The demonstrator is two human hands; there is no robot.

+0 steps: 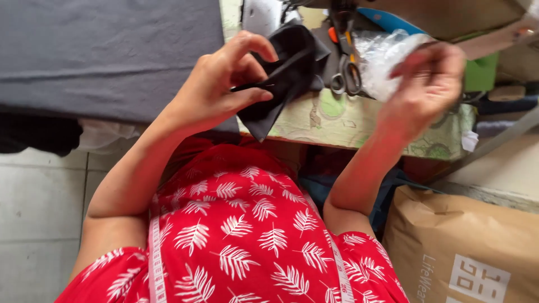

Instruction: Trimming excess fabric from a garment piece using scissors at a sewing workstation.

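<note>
My left hand: pinching folded black fabric piece. My right hand: gripping crinkled clear plastic bag. Grey-handled metal scissors: untouched.

- Scissors, grey handles, lying on the desk with its worn patterned top.
- Grey cloth spread flat at left.
- Brown paper bag on the floor, lower right.
- Measuring tape draped over red leaf-print garment.

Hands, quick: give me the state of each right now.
Left hand: closed, pinching the black fabric piece.
Right hand: closed on the clear plastic bag.
</note>
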